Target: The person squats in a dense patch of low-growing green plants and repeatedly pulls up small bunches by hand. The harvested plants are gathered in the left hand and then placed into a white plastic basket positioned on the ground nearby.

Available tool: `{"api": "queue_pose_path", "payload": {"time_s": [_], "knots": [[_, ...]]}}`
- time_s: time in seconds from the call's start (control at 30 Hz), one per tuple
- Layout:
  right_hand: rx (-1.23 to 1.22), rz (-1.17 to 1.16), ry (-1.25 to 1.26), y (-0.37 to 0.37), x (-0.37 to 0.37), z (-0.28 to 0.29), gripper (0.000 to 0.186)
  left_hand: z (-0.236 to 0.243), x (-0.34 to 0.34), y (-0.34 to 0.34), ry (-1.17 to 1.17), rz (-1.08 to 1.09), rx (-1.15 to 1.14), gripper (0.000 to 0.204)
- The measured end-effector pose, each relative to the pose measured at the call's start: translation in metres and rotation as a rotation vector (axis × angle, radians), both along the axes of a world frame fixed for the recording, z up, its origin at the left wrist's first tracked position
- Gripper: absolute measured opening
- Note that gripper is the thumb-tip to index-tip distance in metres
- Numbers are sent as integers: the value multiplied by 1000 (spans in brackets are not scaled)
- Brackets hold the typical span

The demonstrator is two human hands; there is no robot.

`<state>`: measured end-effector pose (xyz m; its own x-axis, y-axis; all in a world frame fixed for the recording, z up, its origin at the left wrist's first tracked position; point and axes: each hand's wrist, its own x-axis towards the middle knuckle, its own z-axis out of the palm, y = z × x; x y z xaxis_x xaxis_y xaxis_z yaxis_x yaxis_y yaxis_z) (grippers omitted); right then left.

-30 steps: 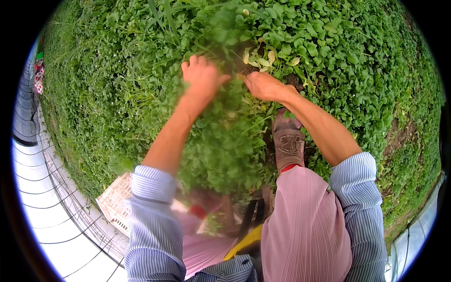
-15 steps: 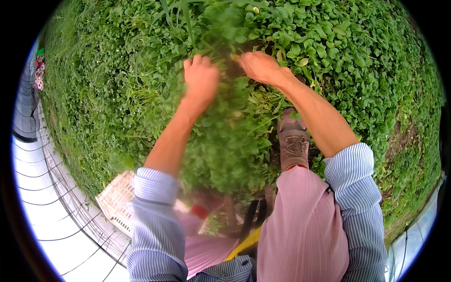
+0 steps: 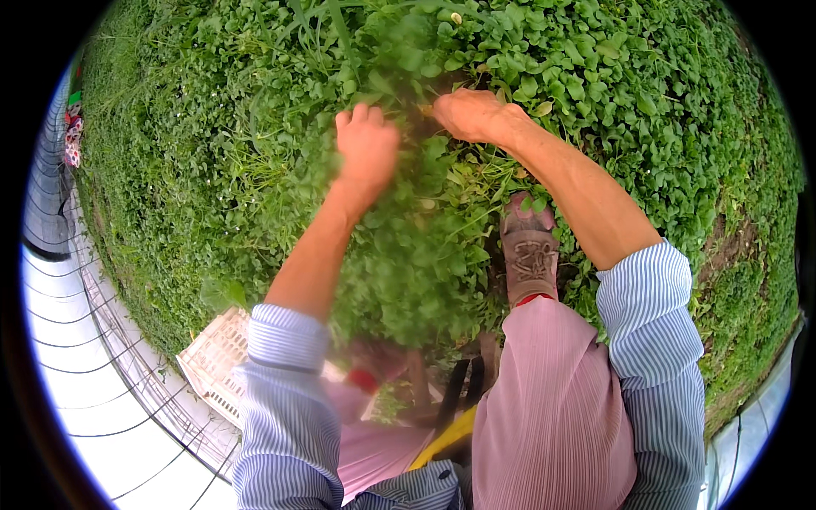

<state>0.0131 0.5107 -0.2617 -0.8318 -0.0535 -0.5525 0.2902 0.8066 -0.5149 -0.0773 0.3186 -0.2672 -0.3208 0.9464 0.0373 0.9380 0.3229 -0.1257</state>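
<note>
Dense leafy green plants [image 3: 612, 93] surround my hands. My left hand [image 3: 364, 149] is over the plants with its fingers curled down; it is blurred, and whatever lies under them is hidden. To its right, my right hand [image 3: 472, 115] is closed low at a small gap of dark soil [image 3: 427, 119] among yellowing leaves [image 3: 542, 108]; what its fingertips grip is hidden. My brown laced shoe [image 3: 531, 259] stands in the plants below my right forearm. A hazy patch blurs the middle of the view.
A cream slatted crate [image 3: 212, 365] sits at the lower left beside my sleeve. White translucent sheeting with dark lines [image 3: 68, 340] curves along the left rim, with a small colourful bundle [image 3: 74, 140] above it. More sheeting [image 3: 748, 408] shows at the lower right.
My right hand has moved up from its place a second ago into the soil gap. My left fingers are more curled, and the hand has shifted slightly right.
</note>
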Motion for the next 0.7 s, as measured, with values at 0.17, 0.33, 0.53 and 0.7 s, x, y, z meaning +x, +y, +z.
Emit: {"api": "queue_pose_path", "payload": {"time_s": [0.17,0.33,0.53,0.7], "knots": [[-4,108,-6,0,16,13,27,4,10,-4,-46,-32,12,7],[-127,4,41,1,34,12,37,10,14,-10,-49,-20,61,10],[-328,-557,206,-7,63,7,36,17,3,-10,-250,307,189,21],[-199,-407,277,-17,62,1,35,18,-14,-10,-226,258,62,15]]}}
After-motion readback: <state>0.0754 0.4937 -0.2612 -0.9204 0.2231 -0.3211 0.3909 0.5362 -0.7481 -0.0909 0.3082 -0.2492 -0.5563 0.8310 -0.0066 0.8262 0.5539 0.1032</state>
